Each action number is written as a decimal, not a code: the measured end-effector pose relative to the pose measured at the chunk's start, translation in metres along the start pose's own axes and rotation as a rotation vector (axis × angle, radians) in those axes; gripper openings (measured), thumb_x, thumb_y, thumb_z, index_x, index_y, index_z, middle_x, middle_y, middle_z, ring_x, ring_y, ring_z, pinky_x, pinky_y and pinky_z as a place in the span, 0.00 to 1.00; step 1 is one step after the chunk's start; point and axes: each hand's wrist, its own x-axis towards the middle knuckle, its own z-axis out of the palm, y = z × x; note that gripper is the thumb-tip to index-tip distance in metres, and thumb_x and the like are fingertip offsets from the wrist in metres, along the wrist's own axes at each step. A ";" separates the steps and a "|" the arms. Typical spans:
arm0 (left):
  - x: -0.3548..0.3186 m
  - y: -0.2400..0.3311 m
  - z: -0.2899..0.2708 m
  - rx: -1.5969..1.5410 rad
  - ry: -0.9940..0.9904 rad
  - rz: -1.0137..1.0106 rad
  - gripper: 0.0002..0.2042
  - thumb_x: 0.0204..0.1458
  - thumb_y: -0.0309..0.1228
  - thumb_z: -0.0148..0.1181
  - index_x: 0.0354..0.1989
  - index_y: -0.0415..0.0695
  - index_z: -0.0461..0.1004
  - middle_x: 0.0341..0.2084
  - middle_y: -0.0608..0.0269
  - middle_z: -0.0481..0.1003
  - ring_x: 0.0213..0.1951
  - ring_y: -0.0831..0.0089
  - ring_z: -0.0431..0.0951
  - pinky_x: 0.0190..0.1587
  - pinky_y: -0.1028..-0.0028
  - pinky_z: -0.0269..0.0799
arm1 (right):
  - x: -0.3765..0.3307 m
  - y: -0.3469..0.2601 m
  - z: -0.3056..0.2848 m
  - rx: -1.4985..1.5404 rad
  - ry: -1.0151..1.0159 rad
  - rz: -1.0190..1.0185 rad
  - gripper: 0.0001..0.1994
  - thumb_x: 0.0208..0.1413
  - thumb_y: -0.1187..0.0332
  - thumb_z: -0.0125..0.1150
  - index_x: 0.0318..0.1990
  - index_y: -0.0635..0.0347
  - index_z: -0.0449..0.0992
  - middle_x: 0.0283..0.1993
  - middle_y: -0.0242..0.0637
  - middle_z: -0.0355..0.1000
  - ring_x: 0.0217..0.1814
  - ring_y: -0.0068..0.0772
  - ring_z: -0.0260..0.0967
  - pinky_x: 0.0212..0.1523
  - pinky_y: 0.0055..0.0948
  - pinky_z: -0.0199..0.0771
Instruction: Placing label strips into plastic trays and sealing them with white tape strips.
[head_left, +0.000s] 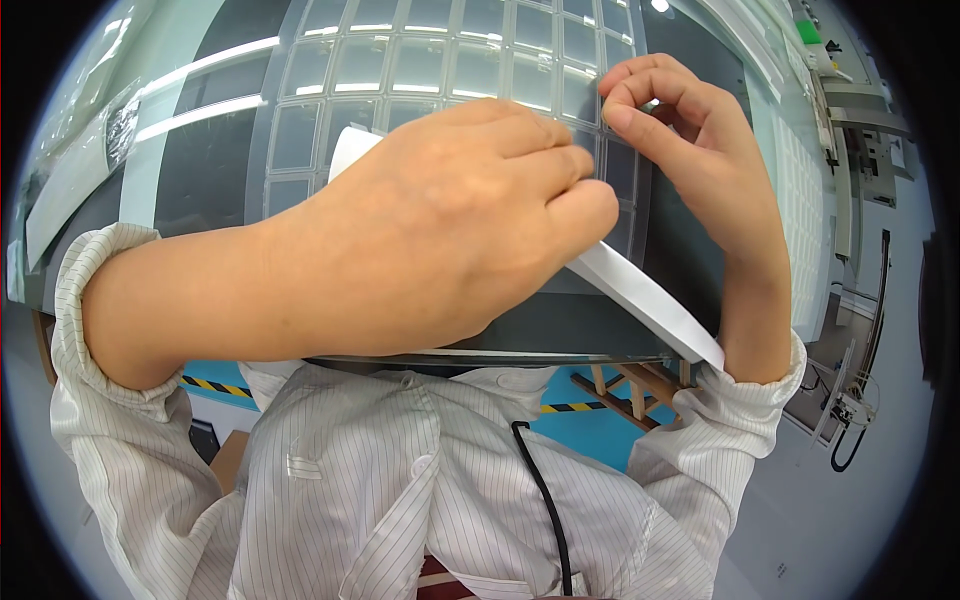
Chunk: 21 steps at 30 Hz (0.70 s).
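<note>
My left hand is closed in the middle, its back toward me, fingers curled around a white strip. One end of the strip shows beyond the left wrist; the other slants down to my right wrist at the table edge. The stretch between is hidden under the hand. To the right, my right hand is raised with thumb and forefinger pinched together. Anything between those fingertips is too small to make out. Beneath both hands lies a clear sheet divided into a grid of rectangular cells.
The dark tabletop ends close in front of my body. Clear crinkled plastic film lies at the left. On the right is another gridded clear sheet. Beyond it stands grey equipment. A wooden stool or frame stands below the table edge.
</note>
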 end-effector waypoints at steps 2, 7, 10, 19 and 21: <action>-0.002 0.000 -0.001 -0.010 -0.004 -0.009 0.10 0.43 0.19 0.62 0.34 0.36 0.71 0.45 0.49 0.79 0.51 0.52 0.79 0.53 0.59 0.77 | -0.001 -0.002 0.001 0.025 -0.004 0.002 0.06 0.61 0.69 0.63 0.35 0.63 0.78 0.51 0.30 0.70 0.48 0.18 0.65 0.50 0.20 0.62; -0.011 -0.003 -0.015 0.009 -0.001 -0.030 0.09 0.43 0.20 0.63 0.33 0.36 0.72 0.42 0.49 0.79 0.49 0.52 0.80 0.52 0.60 0.79 | 0.011 -0.020 0.010 0.001 -0.030 0.011 0.05 0.60 0.70 0.64 0.35 0.63 0.78 0.50 0.29 0.69 0.47 0.17 0.63 0.47 0.19 0.61; -0.016 0.000 -0.019 0.030 0.036 -0.036 0.08 0.44 0.22 0.63 0.32 0.36 0.72 0.41 0.49 0.80 0.47 0.53 0.81 0.50 0.60 0.80 | 0.015 -0.027 0.015 -0.001 -0.037 -0.020 0.05 0.60 0.71 0.64 0.36 0.63 0.78 0.50 0.29 0.69 0.46 0.17 0.63 0.47 0.19 0.61; -0.037 0.014 -0.020 0.019 0.088 -0.037 0.08 0.43 0.23 0.62 0.31 0.36 0.71 0.42 0.47 0.80 0.47 0.52 0.81 0.48 0.60 0.80 | 0.006 -0.036 0.034 -0.045 -0.034 -0.076 0.04 0.60 0.72 0.64 0.36 0.63 0.77 0.50 0.30 0.69 0.47 0.18 0.64 0.48 0.20 0.62; -0.045 0.003 -0.036 0.016 0.087 -0.026 0.08 0.43 0.23 0.62 0.31 0.36 0.71 0.42 0.47 0.80 0.47 0.52 0.81 0.47 0.60 0.80 | 0.018 -0.047 0.044 -0.049 -0.010 -0.074 0.04 0.60 0.72 0.64 0.36 0.63 0.77 0.50 0.30 0.69 0.47 0.18 0.64 0.48 0.19 0.62</action>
